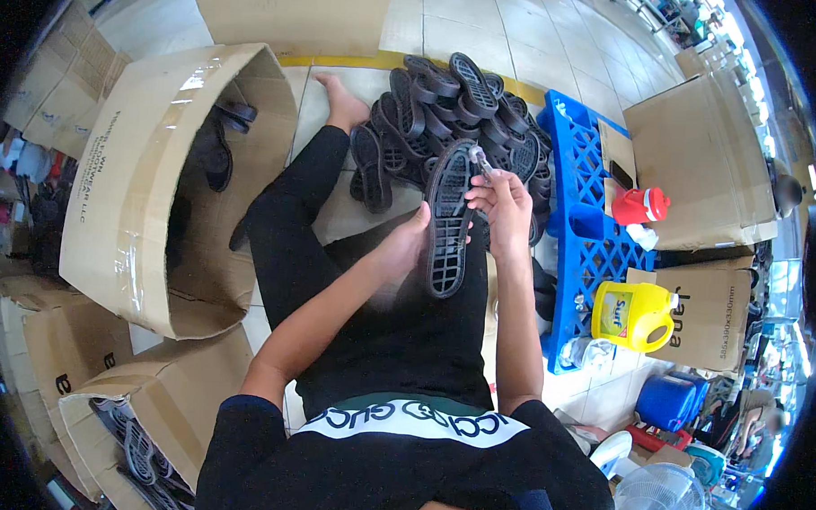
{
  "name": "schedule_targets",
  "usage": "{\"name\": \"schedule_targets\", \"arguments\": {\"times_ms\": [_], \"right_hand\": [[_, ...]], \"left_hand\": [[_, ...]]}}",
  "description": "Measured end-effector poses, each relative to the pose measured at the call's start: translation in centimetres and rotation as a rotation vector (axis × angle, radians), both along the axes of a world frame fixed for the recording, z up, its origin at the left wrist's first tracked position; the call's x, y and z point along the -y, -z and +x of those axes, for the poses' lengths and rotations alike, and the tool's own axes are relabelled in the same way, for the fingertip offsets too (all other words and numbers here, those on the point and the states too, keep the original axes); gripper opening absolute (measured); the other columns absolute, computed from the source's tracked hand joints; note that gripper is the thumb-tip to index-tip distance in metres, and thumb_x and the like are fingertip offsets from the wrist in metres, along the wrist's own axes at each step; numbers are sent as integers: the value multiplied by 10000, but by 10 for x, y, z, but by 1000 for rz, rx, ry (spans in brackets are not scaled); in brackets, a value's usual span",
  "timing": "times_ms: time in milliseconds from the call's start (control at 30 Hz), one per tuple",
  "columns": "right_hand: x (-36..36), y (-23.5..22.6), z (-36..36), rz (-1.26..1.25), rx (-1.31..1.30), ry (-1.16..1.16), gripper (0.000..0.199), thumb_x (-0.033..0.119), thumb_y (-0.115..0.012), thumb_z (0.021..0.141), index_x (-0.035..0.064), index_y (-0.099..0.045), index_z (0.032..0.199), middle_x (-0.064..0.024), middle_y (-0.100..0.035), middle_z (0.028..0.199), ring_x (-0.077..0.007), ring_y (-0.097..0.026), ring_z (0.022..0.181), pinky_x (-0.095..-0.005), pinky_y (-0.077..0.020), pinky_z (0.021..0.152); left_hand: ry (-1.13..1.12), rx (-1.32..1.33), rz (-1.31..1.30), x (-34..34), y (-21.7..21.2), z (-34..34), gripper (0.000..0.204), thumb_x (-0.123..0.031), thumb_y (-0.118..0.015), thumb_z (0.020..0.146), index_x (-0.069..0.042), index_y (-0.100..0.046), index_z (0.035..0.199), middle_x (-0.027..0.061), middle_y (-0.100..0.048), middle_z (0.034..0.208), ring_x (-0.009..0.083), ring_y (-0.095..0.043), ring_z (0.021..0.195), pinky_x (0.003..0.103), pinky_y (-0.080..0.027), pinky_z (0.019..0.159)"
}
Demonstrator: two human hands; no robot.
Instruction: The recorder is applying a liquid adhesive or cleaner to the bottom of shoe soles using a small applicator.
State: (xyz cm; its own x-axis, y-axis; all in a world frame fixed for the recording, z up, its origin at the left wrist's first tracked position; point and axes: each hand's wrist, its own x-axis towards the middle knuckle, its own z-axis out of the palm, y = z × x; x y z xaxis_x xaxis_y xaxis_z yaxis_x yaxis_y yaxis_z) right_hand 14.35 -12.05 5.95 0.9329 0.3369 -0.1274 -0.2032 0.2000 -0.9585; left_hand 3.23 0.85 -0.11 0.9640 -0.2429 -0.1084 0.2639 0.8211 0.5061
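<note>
My left hand [403, 246] is wrapped round the edge of a dark brown shoe sole [449, 222], which stands lengthwise above my lap with its gridded, hollow side facing me. Between the fingers of my right hand [504, 204] is a small, slim, shiny tool [480, 157], its pale tip at the upper right rim of the sole. The tool's exact kind is too small to make out. Beyond the sole, a heap of similar dark soles [422, 121] lies on the tiled floor between my legs.
A cardboard box [127, 200] lies on its side at left with soles inside; another box [165, 386] of soles stands nearer. On the right, a blue plastic pallet [568, 301] carries a red jug [639, 206], a yellow bottle [623, 312] and a phone [621, 174]. A fan [658, 499] stands lower right.
</note>
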Motion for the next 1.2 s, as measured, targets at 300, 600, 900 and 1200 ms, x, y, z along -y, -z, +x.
{"name": "schedule_targets", "arguments": {"times_ms": [300, 600, 900, 1200], "right_hand": [[-16, -3, 5, -22, -47, 41, 198, 182, -532, 988, -6, -593, 986, -120, -664, 855, -186, -657, 665, -275, -516, 587], [-10, -15, 0, -580, 748, -239, 147, 118, -505, 968, 1, -563, 901, -34, -535, 707, -66, -494, 588, -245, -418, 486], [21, -10, -63, -699, 750, -574, 83, 65, -585, 860, 3, -538, 889, -201, -577, 801, -394, -599, 745, -411, -480, 660], [53, -21, -70, -830, 841, -367, 110, 39, -644, 861, 11, -575, 943, -167, -618, 881, -343, -632, 746, -383, -510, 645]], "left_hand": [[16, 105, 66, -3, 9, 0, 724, -604, -180, 989, -74, -356, 1449, 140, -525, 1370, 282, -541, 1237, 439, -413, 1063], [-9, 41, -100, -4, -2, 2, 591, -501, -210, 1043, -69, -432, 1380, 132, -615, 1222, 268, -608, 1120, 414, -433, 1031], [-134, 43, -202, -23, 4, 6, 717, -573, -175, 1010, -38, -404, 1428, 223, -541, 1343, 358, -562, 1191, 480, -401, 1059], [-155, 22, -186, -30, -1, 9, 710, -579, -188, 1010, -44, -411, 1421, 213, -576, 1286, 354, -594, 1121, 473, -441, 999]]}}
